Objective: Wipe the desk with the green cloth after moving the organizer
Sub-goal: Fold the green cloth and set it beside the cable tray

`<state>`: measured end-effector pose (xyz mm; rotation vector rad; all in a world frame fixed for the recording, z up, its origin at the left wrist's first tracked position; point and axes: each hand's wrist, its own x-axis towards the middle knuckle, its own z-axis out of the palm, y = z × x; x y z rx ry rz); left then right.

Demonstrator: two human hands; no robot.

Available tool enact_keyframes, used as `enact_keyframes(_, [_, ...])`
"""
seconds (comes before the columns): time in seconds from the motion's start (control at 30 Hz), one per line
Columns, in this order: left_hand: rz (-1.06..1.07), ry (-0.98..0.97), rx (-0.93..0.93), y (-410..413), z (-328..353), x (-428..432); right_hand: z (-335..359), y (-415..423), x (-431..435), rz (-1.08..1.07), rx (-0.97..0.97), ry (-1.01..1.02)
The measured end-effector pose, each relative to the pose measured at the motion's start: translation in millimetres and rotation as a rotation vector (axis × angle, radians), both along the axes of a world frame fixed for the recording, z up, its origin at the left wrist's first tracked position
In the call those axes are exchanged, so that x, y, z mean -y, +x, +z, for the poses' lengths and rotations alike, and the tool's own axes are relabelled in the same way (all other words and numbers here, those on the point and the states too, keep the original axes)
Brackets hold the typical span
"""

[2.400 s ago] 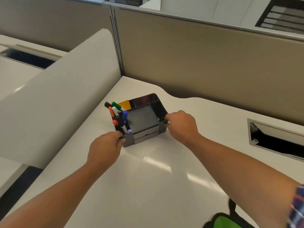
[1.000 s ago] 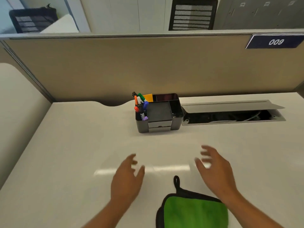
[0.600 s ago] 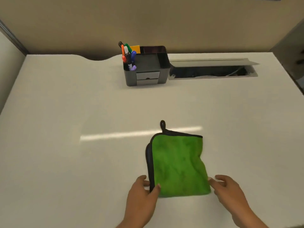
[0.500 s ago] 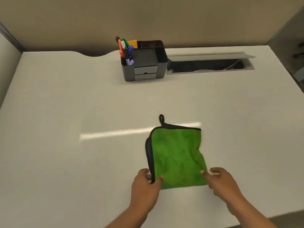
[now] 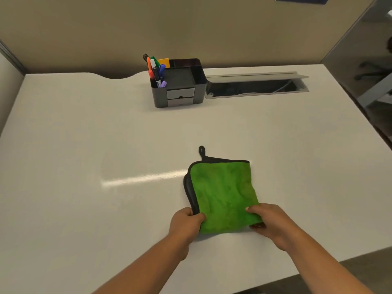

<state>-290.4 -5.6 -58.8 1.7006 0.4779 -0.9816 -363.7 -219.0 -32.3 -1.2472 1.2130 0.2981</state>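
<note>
Both hands were on the green cloth [image 5: 222,196] here. The left hand [image 5: 186,222] had its grip closed down on the near-left corner, thumb on top of the green pile and the other fingers curled around the black-trimmed folded edge. The right hand [image 5: 269,221] pinched the near-right corner, thumb [image 5: 251,209] pressed flat on top and the fingers tucked under the edge, so that corner looked slightly lifted off the counter [image 5: 84,166]. So neither grip was wide at all, both were narrow and clamped on fabric.

Pose-wise, both forearms came in from about 6 o'clock and angled toward each other, left one from the lower left, right one from the lower right, wrists low and close to the counter surface. Knuckles pointed roughly toward 12 o'clock.

The cloth itself lay folded, pretty much flat, a bit right of the counter's middle and toward the near edge, with its little black hanging loop [image 5: 201,150] sticking out at 12 o'clock.

The organizer [image 5: 180,90] sat well apart from the cloth, up at 12 o'clock near the back edge, just beside the open cable tray [image 5: 254,85] at its 3 o'clock side. Markers [image 5: 156,71] stood in its left compartment, with an orange pad [image 5: 164,62] behind them. A beige partition [image 5: 191,28] ran along the back.
</note>
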Motion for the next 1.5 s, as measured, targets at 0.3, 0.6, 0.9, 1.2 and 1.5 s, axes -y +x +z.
enact_keyframes(0.3, [0.383, -0.356, -0.403, -20, 21, 12, 45, -9, 14, -0.226, 0.365, 0.301])
enact_keyframes(0.6, [0.090, -0.702, -0.288, -30, 77, 82, 85, -44, 121, -0.116, 0.448, 0.286])
enact_keyframes(0.9, [-0.106, -0.651, -0.053, -1, 94, 243, 103, -36, 283, -0.043, 0.378, 0.241])
enact_keyframes(1.2, [-0.162, -0.552, 0.158, 101, 105, 423, 113, 70, 441, -0.124, 0.554, -0.029])
enact_keyframes(1.5, [-0.589, 0.222, 0.670, 108, 25, 493, 10, 65, 532, 0.149, 0.009, -0.683])
